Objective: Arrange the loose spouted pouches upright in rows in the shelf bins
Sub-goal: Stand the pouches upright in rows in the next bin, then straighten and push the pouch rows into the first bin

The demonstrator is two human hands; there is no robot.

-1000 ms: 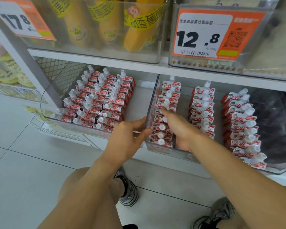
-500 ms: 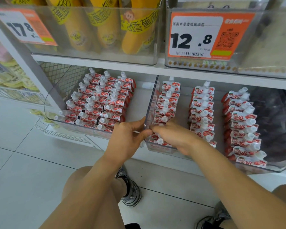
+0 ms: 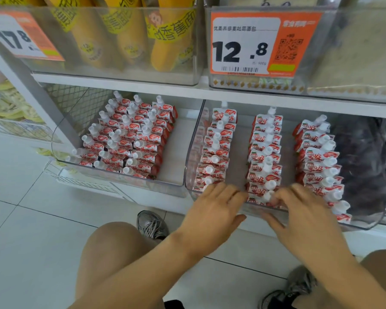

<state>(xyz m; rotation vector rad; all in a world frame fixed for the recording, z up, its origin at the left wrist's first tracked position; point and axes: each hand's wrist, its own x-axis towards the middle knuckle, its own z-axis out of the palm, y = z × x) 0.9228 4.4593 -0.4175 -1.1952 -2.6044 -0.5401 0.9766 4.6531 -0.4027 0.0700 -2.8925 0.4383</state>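
Head view looks down at a low shelf [image 3: 187,94] holding two clear bins. Left bin [image 3: 120,177] has spouted pouches [image 3: 129,139] packed in three tight rows; right bin [image 3: 254,210] has three spaced rows [image 3: 265,150], standing with caps up. Both hands sit at the right bin's front edge: left hand [image 3: 214,208] with straight, spread fingers over the front of the left row, right hand [image 3: 303,210] likewise spread, fingertips at the middle row's front pouches, blurred. Neither visibly grips anything.
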